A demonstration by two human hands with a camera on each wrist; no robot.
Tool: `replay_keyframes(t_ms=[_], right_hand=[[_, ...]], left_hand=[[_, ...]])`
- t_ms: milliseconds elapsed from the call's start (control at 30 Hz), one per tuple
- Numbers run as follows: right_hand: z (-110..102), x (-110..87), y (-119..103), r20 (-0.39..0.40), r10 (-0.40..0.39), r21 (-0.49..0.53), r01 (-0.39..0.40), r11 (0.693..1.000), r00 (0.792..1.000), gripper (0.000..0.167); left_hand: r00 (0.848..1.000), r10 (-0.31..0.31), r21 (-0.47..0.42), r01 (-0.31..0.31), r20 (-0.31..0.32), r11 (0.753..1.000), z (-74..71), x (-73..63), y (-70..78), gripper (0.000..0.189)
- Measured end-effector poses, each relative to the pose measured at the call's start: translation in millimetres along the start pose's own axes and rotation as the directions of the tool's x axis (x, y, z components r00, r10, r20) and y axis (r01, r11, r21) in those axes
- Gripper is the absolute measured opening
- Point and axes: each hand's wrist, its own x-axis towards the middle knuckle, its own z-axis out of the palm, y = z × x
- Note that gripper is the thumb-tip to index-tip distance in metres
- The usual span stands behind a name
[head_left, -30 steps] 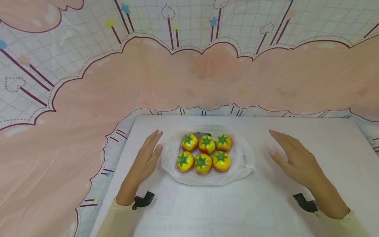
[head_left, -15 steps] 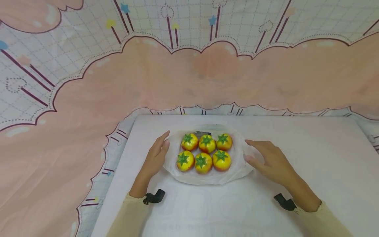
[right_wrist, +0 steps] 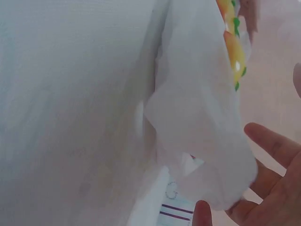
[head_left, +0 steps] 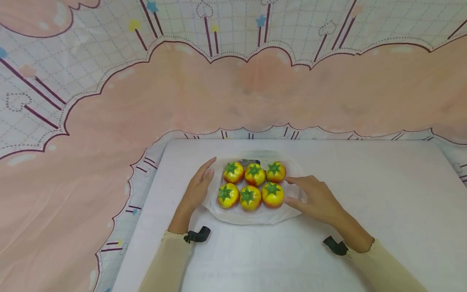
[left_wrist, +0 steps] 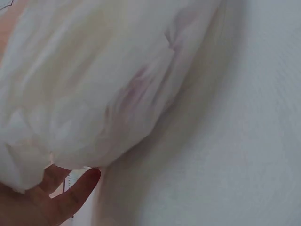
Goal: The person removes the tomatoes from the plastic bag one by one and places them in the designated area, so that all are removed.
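Note:
Several glossy yellow-and-red fruits, like tomatoes or persimmons, sit in two rows with green star-shaped tops up. Under and around them spreads a thin white plastic bag. At the bag's left edge, my left hand stands with fairly straight fingers; in the left wrist view, bag film hides part of that hand. My right hand reaches over the bag's right side, thumb and fingers apart, tips close to the right-hand fruits. The right wrist view has its fingers spread beside the bag film.
A white table carries the bag. Behind and left of it hangs a peach-and-white patterned cloth. Something dark shows behind the back row of fruits. Each wrist wears a black mount.
Both hands have moved inward to the bag, the right one farther, from the bare table to over the bag's right side. The fruits and bag stay in place.

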Motion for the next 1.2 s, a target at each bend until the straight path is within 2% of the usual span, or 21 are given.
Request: replay_keyframes(t_ms=[133,300,600,700,833,900,1000,1200], right_hand=[[5.8,4.7,-1.3,-0.003,-0.031,0.027,0.031,0.999,1.0,0.063],[11.2,9.7,-1.1,-0.009,-0.068,0.031,0.069,0.997,0.998,0.064],[19.7,12.5,0.3,0.029,-0.02,0.004,0.02,1.0,0.999,0.069],[20.3,13.8,-0.7,0.036,-0.019,0.006,0.019,1.0,0.999,0.068],[21.5,15.4,-2.1,0.053,-0.013,0.003,0.013,1.0,0.999,0.069],[22.2,15.8,-2.0,0.053,-0.015,0.0,0.015,1.0,0.998,0.069],[22.9,16.0,-1.4,0.05,-0.027,0.001,0.027,1.0,0.998,0.068],[23.9,16.3,-1.1,0.058,-0.025,-0.001,0.025,1.0,0.998,0.068]], left_hand=[[0.999,-0.013,-0.012,0.014,0.03,1.0,3.1,4.3,-6.0,0.052],[1.0,-0.004,-0.02,0.004,0.026,1.0,6.5,8.0,-10.4,0.052],[1.0,0.006,-0.072,-0.005,0.025,0.997,13.0,12.6,-12.8,0.048],[0.997,0.073,-0.07,-0.071,0.019,0.995,14.7,13.9,-14.0,0.045],[0.983,0.183,-0.058,-0.182,0.013,0.982,15.0,13.9,-15.5,0.039],[0.98,0.2,-0.06,-0.199,0.014,0.978,14.8,13.9,-16.3,0.037],[0.985,0.174,-0.073,-0.172,0.019,0.982,14.6,13.9,-17.8,0.035],[0.998,0.05,-0.108,-0.044,0.047,0.993,14.1,13.7,-21.7,0.04]])
